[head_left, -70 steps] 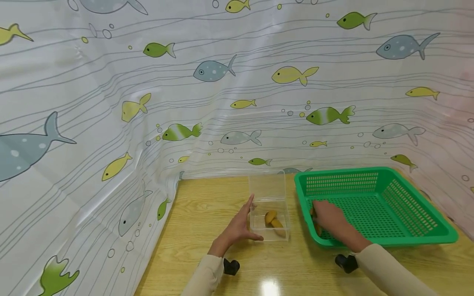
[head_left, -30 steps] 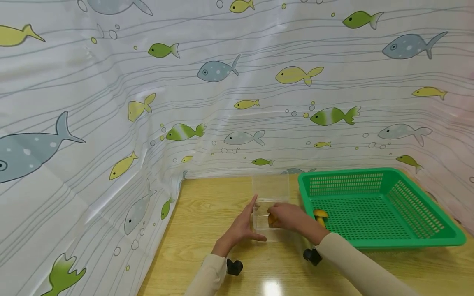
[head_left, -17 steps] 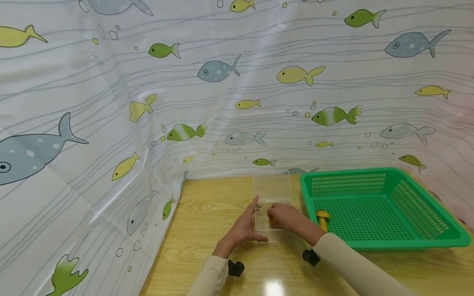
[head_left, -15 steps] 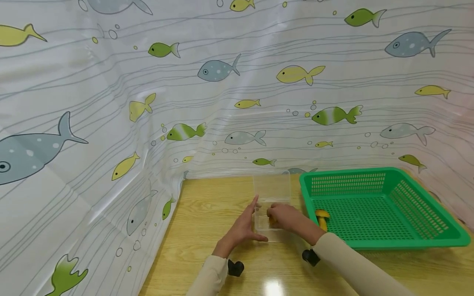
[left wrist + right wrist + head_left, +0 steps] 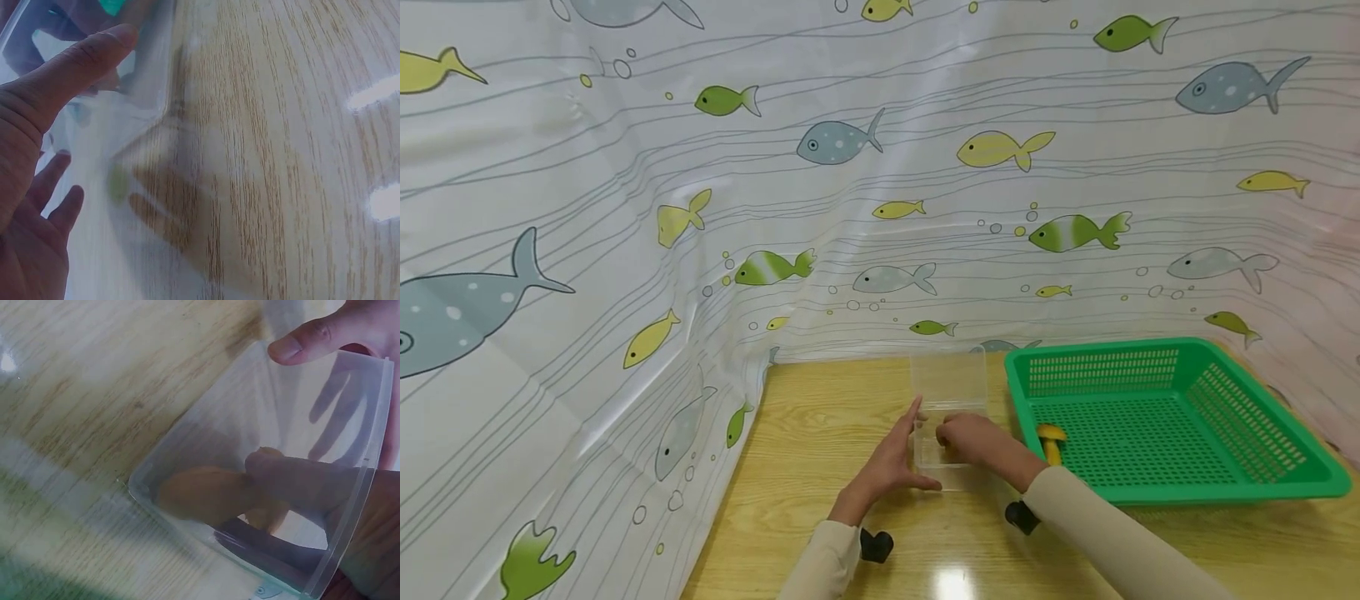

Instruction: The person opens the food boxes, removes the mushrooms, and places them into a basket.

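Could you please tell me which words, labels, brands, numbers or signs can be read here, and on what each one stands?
There are none that can be read.
Clear box: no readable text.
Green basket: no readable text.
Fish-print sheet: drawings of fish, bubbles and lines, no readable words.
Black piece at the left wrist: too small to tell whether it bears markings.

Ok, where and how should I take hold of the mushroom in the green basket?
Probably pinch the stem just under the cap, coming from above and slightly right. The mushroom sits close to the left wall of the green basket, with open floor to its right; the wider cap should help prevent slipping. The stem's lower end is hidden.
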The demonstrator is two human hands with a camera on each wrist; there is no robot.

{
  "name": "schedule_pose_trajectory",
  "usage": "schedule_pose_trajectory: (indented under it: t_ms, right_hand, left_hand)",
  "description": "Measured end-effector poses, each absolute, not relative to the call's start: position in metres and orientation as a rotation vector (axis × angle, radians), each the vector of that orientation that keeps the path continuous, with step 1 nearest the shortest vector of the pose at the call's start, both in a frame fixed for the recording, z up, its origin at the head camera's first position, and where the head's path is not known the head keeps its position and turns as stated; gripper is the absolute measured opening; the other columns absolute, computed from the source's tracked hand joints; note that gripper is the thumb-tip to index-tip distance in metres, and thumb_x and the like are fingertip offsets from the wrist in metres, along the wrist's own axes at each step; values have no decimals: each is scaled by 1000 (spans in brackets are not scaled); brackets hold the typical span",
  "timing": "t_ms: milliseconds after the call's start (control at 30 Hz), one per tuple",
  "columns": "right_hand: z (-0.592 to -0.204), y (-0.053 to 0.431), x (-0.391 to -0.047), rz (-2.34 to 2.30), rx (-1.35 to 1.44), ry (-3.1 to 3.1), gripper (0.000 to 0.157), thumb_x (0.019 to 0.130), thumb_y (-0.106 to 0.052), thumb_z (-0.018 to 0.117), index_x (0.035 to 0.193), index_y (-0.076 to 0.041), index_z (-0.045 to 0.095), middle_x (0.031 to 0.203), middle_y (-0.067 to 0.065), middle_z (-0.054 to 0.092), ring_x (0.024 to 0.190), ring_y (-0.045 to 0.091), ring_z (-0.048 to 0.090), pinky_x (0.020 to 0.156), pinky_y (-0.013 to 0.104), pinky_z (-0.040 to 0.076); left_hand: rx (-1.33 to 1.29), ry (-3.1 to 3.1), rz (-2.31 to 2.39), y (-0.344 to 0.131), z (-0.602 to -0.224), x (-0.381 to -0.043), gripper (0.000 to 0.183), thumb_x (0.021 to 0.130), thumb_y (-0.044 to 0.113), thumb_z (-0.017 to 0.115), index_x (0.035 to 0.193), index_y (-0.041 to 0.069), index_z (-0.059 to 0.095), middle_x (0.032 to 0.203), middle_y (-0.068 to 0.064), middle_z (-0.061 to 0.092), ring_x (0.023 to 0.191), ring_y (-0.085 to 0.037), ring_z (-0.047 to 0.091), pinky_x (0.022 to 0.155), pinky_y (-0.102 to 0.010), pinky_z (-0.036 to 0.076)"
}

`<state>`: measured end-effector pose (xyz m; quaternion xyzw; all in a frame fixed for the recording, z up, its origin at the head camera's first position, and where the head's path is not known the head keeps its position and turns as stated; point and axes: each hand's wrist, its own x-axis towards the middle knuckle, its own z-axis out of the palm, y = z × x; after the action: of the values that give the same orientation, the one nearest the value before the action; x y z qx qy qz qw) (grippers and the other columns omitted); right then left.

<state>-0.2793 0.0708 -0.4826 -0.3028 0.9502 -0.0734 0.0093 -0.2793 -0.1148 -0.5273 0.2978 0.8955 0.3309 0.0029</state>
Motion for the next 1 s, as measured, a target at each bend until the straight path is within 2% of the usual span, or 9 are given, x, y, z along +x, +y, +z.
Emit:
schedule_pose_trajectory:
  t_ms: [167, 333, 567, 733, 833, 1000]
  right_hand:
    - [-486, 72, -282, -213, -943, 2985, 9, 79, -14, 67, 88, -15, 67, 83, -2, 61, 73, 14, 58, 66, 29, 50]
    - [-487, 77, -282, -220, -979, 3033, 18, 78, -18, 68, 96, -19, 65, 90, -4, 61, 74, 12, 58, 64, 30, 50]
    - [-470, 85, -278, -412, -1054, 3142, 23, 80, -22, 67, 102, -25, 63, 98, -9, 61, 73, 7, 59, 58, 22, 47]
    - [-448, 100, -273, -537, -1162, 3208, 25, 79, -19, 68, 103, -20, 62, 104, -5, 61, 78, 11, 63, 62, 23, 50]
    - [-436, 117, -274, -595, -1199, 3250, 26, 79, -18, 68, 104, -18, 62, 106, -3, 62, 83, 13, 64, 66, 26, 52]
    - [-426, 153, -277, -694, -1080, 3283, 31, 79, -16, 67, 109, -17, 60, 109, 1, 61, 89, 19, 63, 71, 33, 52]
  left_hand:
    - [938, 2799, 1042, -115, -528, -279, 129, 55, 38, 84, 144, 29, -11, 139, -5, 36, 128, -28, 42, 99, -46, 41]
    - [933, 2800, 1037, -114, -526, -279, 129, 56, 36, 84, 145, 27, -9, 140, -5, 36, 128, -29, 41, 99, -46, 41]
    - [928, 2791, 1065, -113, -527, -278, 129, 56, 34, 84, 144, 27, -9, 139, -7, 36, 128, -29, 42, 100, -46, 40]
    - [932, 2792, 1068, -112, -531, -279, 129, 55, 34, 85, 145, 26, -8, 139, -5, 35, 128, -27, 42, 100, -46, 40]
    - [902, 2801, 1060, -113, -531, -281, 130, 54, 36, 85, 144, 29, -9, 139, -2, 35, 128, -26, 41, 100, -45, 40]
    - [927, 2805, 1054, -113, -531, -283, 131, 53, 37, 85, 145, 26, -8, 138, -5, 35, 128, -28, 41, 100, -46, 40]
